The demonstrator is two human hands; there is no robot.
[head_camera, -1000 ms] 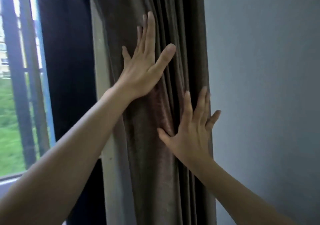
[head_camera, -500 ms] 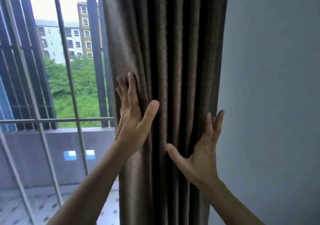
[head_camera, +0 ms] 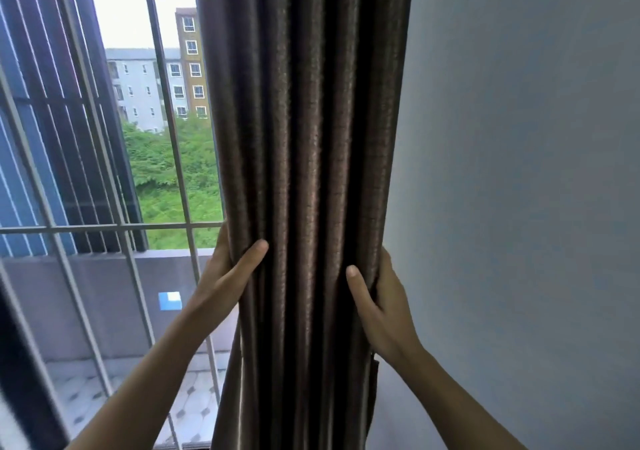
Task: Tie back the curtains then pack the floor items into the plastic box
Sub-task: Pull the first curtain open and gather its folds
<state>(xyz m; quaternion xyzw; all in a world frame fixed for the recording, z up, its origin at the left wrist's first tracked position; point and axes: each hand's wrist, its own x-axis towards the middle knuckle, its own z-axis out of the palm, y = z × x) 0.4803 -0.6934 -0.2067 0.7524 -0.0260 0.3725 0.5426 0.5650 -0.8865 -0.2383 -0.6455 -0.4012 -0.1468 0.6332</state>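
A brown pleated curtain (head_camera: 304,138) hangs bunched into a narrow column between the window and the wall. My left hand (head_camera: 225,276) wraps its left edge, thumb across the front folds and fingers behind. My right hand (head_camera: 377,304) clasps the right edge the same way, thumb in front, fingers hidden behind the fabric. Both hands squeeze the bundle at about the same height. No tie-back, plastic box or floor items are in view.
A plain grey wall (head_camera: 519,172) fills the right side, close to the curtain. To the left is a window with grey metal bars (head_camera: 114,228), a balcony with a tiled floor (head_camera: 86,390) beyond, and buildings and trees outside.
Both hands slid down the curtain and went from flat palms on the fabric to clasping the bundle from either side. The curtain is gathered tighter, and more window shows.
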